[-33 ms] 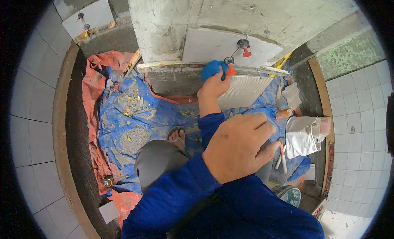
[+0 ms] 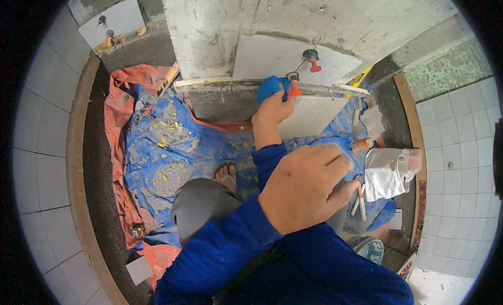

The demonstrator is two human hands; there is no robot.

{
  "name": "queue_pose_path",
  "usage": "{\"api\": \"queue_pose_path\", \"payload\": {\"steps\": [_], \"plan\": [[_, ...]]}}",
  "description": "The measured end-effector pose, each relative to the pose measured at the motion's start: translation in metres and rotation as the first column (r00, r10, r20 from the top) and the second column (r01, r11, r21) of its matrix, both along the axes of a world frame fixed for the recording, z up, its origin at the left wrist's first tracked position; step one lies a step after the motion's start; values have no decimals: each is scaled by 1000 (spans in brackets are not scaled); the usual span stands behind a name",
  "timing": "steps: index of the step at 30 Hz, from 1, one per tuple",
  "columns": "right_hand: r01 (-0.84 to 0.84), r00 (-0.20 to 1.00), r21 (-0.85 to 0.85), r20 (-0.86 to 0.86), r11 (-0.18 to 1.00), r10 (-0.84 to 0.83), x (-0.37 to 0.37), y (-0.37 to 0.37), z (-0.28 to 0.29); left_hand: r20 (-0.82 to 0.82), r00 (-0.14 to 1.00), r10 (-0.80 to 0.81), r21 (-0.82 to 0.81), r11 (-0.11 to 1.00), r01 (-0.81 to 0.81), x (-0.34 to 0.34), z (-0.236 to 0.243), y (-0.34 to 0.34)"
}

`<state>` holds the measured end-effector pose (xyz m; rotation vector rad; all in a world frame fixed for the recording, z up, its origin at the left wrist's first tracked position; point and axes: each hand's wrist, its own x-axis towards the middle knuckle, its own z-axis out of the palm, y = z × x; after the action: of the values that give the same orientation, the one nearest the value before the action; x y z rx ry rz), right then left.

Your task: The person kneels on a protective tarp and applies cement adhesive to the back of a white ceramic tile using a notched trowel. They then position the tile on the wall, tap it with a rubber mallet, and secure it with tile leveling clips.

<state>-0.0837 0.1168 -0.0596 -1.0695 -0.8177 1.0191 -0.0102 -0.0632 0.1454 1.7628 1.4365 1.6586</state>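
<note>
My left hand [image 2: 306, 189], in the near centre, has its back up and its fingers loosely bent, the thumb apart; its fingertips are partly hidden. Beyond it, my right hand [image 2: 272, 111] grips a blue cloth-like item [image 2: 268, 87] beside a red-handled clamp fitting [image 2: 293, 87]. Another such fitting [image 2: 311, 58] sits higher on a pale panel [image 2: 262, 61] against the concrete wall [image 2: 204, 27]. Just below and right of my right hand, a tile coated with ridged adhesive [image 2: 309, 119] leans below the ledge.
Blue sheeting [image 2: 152, 169] with rubble and orange sheeting [image 2: 118, 111] surrounds my foot [image 2: 226, 176]. Right are a silver bag [image 2: 385, 171], handled tools [image 2: 361, 205] and a bucket [image 2: 369, 250]. A tape measure [image 2: 136, 230] lies left. Tiled walls [image 2: 450, 189] and wooden boards [image 2: 78, 163] flank both sides.
</note>
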Motion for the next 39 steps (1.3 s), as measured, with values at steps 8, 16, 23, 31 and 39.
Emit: {"api": "queue_pose_path", "payload": {"steps": [8, 16, 23, 31, 39], "plan": [[-103, 969, -73, 218, 992, 116, -9, -10, 6, 30, 1000, 5, 60, 998, -7, 2, -3, 13], [-501, 760, -4, 476, 865, 443, 14, -23, 26, 21, 1000, 12, 75, 997, -14, 21, -15, 25], [-578, 733, -24, 422, 815, 533, 38, -47, 57, 189, 977, 95, 176, 976, -129, 28, -5, 28], [-551, 397, 47, 893, 833, 213, -5, -50, 84, 417, 889, 189, 318, 886, -337, 0, 4, 15], [-288, 477, 21, 870, 957, 125, -42, -53, 80, 505, 848, 161, 266, 905, -331, -21, 7, 10]]}}
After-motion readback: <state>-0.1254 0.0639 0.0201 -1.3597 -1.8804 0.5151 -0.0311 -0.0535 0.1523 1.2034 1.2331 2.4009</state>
